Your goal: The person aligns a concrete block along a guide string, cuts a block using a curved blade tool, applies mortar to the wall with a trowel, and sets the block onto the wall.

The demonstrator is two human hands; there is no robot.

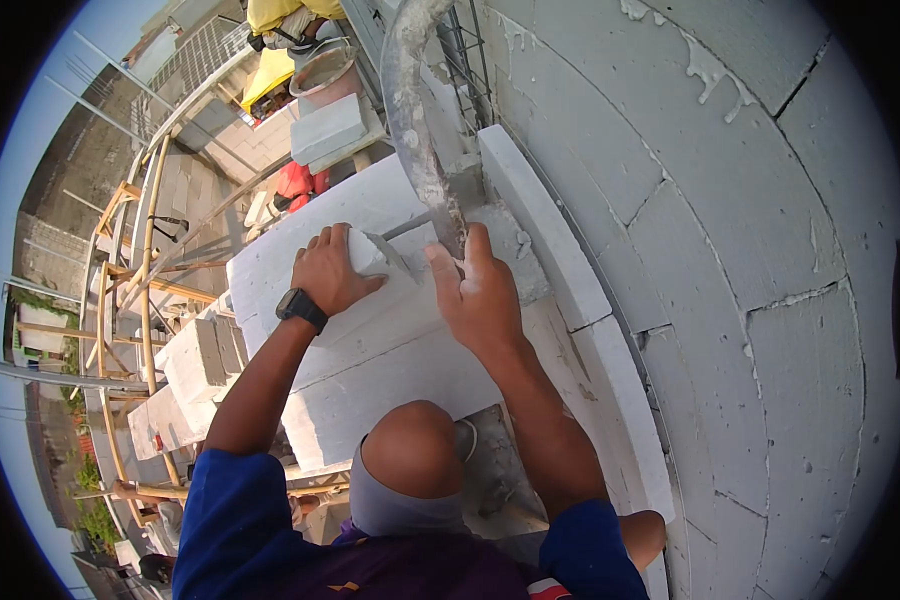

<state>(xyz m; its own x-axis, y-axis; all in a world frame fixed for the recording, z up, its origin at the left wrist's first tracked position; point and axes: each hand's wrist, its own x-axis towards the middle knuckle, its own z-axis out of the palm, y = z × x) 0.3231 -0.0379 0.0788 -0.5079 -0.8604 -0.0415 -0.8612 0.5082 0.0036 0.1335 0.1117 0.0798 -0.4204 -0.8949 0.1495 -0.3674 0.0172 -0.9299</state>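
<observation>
My left hand (332,272), with a dark watch at the wrist, lies with its fingers spread over the edge of a pale block (370,252). To its right, my right hand (475,295) grips the handle end of a large mortar-stained metal tool (418,120), whose long curved blade points up and away from me. The tool's lower end is close to the grey top of the blockwork. Beneath both hands are large pale blocks (390,375) with a thin seam between them. A narrow upright row of white blocks (545,230) runs just right of my right hand.
A grey block wall (750,250) rises along the right. Ahead are a mortar bucket (326,75), a stacked block (328,130), a red object (295,182) and a person in yellow (292,18). Bamboo scaffolding (148,270) and a drop lie to the left.
</observation>
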